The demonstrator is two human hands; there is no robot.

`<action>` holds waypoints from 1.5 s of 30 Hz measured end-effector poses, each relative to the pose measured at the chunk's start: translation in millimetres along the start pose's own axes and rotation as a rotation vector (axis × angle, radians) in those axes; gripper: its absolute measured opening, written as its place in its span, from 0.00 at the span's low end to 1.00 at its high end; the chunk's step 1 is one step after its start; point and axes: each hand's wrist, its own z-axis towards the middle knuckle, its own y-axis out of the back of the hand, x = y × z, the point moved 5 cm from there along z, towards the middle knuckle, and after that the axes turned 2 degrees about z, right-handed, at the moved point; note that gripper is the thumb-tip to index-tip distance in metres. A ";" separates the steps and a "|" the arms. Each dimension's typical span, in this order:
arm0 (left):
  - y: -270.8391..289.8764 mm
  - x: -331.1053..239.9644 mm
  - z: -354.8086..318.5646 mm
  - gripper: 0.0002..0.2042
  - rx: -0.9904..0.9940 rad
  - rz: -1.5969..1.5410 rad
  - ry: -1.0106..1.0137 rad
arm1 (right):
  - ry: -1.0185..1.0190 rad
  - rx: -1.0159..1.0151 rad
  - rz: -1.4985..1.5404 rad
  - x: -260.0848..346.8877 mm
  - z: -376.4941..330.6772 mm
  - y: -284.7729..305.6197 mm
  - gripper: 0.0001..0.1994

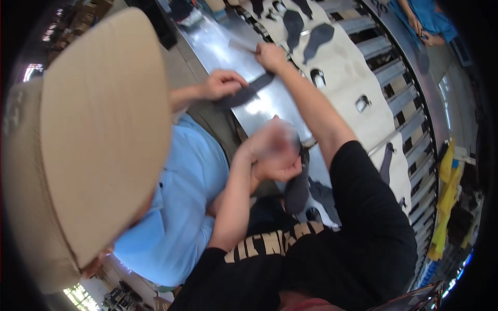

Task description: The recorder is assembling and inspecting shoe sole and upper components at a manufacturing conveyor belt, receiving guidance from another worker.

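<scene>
My left hand (274,141) is smeared by motion above the metal table, and its fingers cannot be made out. Just below it, a co-worker's hand (282,170) is curled near a dark sole-shaped piece (297,189). Stretched further out, my right hand (271,57) is closed at the table's far edge, on a thin, flat greyish strip (241,47) whose kind is unclear. The co-worker's other hand (224,85) is at a second dark grey sole-shaped piece (246,93), over the shiny metal table (207,44).
A co-worker in a light blue shirt (192,150) and beige cap (104,119) leans in close on my left. Beyond the table runs a roller conveyor (399,75) with a cream sheet (342,72) bearing several dark pieces. Another person's hands (423,32) show at the far right.
</scene>
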 end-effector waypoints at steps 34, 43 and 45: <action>-21.6 -40.0 32.1 0.26 0.009 -0.807 -0.279 | -0.428 -0.115 1.313 19.6 -273.1 124.7 0.20; -28.4 -21.1 40.7 0.32 0.037 -0.844 -0.243 | -0.419 0.072 1.619 51.1 -272.7 85.9 0.38; -33.1 -25.1 39.3 0.32 0.254 -0.809 -0.309 | -0.452 0.060 1.573 50.7 -271.6 83.0 0.37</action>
